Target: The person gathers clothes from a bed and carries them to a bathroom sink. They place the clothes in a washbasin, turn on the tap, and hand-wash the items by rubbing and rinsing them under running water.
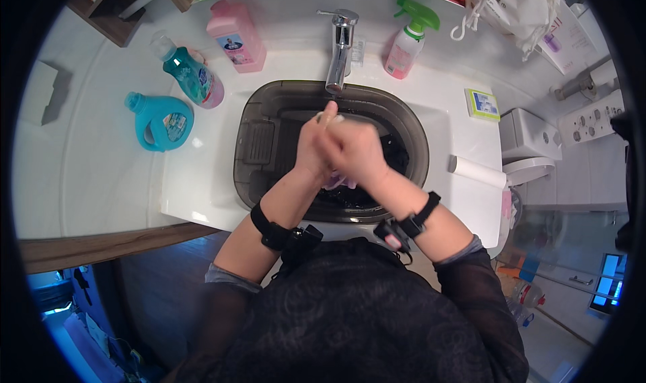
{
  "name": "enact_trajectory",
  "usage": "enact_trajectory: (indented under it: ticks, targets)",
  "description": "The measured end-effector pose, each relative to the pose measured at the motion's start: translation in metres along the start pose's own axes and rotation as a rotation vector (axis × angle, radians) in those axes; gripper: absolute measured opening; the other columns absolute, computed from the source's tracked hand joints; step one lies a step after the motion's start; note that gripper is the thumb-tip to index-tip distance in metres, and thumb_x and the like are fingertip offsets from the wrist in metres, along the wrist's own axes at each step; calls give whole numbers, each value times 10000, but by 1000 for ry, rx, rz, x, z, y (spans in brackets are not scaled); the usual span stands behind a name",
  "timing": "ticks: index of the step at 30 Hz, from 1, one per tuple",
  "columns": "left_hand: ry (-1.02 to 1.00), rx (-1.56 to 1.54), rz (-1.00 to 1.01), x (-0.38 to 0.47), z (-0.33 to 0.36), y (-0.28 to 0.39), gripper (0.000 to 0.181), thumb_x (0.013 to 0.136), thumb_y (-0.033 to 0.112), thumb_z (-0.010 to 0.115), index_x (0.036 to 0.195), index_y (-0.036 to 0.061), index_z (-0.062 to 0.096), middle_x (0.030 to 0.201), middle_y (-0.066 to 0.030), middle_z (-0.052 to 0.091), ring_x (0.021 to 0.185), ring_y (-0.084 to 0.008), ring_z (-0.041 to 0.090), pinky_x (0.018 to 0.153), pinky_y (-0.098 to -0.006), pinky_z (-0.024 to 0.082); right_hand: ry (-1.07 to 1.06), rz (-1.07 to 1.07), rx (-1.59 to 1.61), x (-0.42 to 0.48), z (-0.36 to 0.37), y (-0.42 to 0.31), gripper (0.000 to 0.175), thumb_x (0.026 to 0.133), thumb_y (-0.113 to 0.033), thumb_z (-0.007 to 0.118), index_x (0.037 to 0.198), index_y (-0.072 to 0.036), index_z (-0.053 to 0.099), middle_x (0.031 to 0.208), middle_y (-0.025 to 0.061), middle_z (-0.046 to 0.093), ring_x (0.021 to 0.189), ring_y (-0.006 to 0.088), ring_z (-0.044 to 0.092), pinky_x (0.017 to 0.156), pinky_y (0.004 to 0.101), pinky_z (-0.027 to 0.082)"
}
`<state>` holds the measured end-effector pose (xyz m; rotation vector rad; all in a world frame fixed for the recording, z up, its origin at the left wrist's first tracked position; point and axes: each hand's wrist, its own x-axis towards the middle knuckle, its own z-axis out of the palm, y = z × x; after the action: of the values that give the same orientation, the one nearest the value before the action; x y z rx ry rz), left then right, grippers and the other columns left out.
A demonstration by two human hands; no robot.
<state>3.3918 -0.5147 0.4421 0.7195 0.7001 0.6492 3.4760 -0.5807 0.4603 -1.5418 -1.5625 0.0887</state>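
Over a translucent dark plastic basin (260, 181) standing in the white sink, my left hand (315, 148) and my right hand (356, 148) are pressed together. Something pale shows at the fingers, and a light purple cloth item (340, 180) hangs below and between the wrists; the hands appear to grip it, though its upper part is hidden. My right hand is slightly blurred. Dark wet fabric (396, 148) lies in the basin, which has a ribbed washboard panel (260, 142) at its left. The chrome faucet (339, 55) stands just beyond my fingertips.
A teal detergent jug (164, 123), a green-and-pink bottle (194, 78) and a pink bottle (237, 37) stand left of the faucet. A spray bottle (410, 40) is right of it. Farther right are a green-edged packet (482, 104) and a white roll (477, 171) on the counter.
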Motion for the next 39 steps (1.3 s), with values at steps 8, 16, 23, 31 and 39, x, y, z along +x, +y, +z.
enact_trajectory:
  ticks: [8, 16, 23, 31, 39]
  targets:
    - [-14, -166, -59, -9, -1, -8, 256, 989, 294, 499, 858, 83, 561, 828, -19, 591, 681, -134, 577, 613, -296, 485, 18, 28, -147, 13, -1, -13, 268, 875, -273, 595, 678, -92, 582, 631, 105, 594, 575, 289, 598, 531, 391, 450]
    - [-77, -47, -158, 0, -11, -21, 239, 972, 247, 498, 853, 52, 569, 725, -59, 575, 574, -184, 563, 500, -292, 452, 99, -42, -67, 7, 0, 1, 268, 846, -186, 664, 642, -36, 577, 598, 139, 559, 549, 315, 570, 496, 381, 441]
    - [-127, 62, -130, 1, -4, -15, 251, 972, 253, 496, 931, 24, 590, 751, -80, 607, 601, -186, 607, 487, -322, 487, -51, -120, -115, 0, 2, 8, 179, 824, -220, 664, 733, -72, 623, 630, 135, 598, 557, 337, 592, 532, 403, 474]
    - [-332, -4, -170, -6, -8, 32, 364, 989, 313, 499, 1072, -21, 618, 1012, -84, 668, 897, -154, 648, 821, -303, 519, -252, 629, 971, -3, -43, 62, 292, 961, -275, 575, 1146, -50, 590, 892, -13, 634, 850, 61, 562, 795, 235, 453]
    - [-424, 301, -189, 0, -28, 40, 271, 967, 240, 560, 1023, -14, 636, 942, -34, 658, 814, -100, 628, 734, -260, 513, 22, 674, 1437, -14, -51, 82, 184, 969, -189, 544, 1029, -31, 620, 956, 56, 667, 844, 125, 637, 792, 269, 514]
